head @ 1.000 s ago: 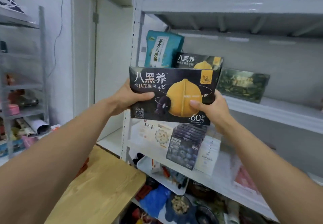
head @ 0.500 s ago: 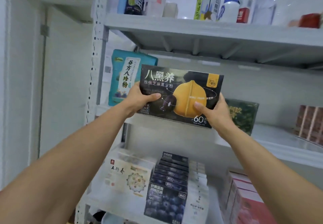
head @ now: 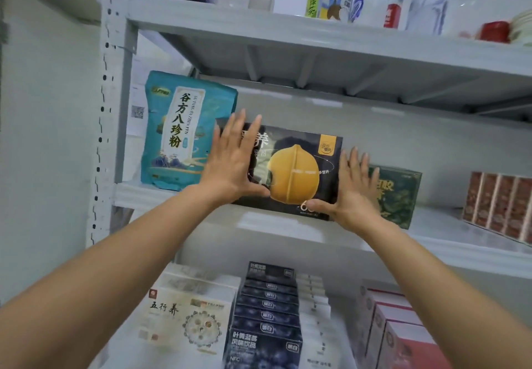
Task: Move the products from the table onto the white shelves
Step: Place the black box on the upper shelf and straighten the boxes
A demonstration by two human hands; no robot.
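A black box with a yellow walnut picture [head: 299, 173] stands upright on the middle white shelf [head: 282, 224], between a teal pouch [head: 178, 132] and a dark green box [head: 400, 196]. My left hand [head: 233, 161] lies flat on the box's left front with straight fingers and the thumb at its lower edge. At the box's right end my right hand [head: 351, 190] presses with fingers straight, its thumb on the lower front. The hands hide part of the box's lettering.
The top shelf [head: 316, 34] carries bottles and a red item. Brown cartons [head: 501, 204] stand at the far right of the middle shelf. Below, white, dark blue and red boxes [head: 267, 319] fill the lower shelf. A perforated white upright [head: 106, 109] frames the left side.
The black box went from being held up in both hands to standing on the middle shelf. Both hands let go their grip and now press flat against it.
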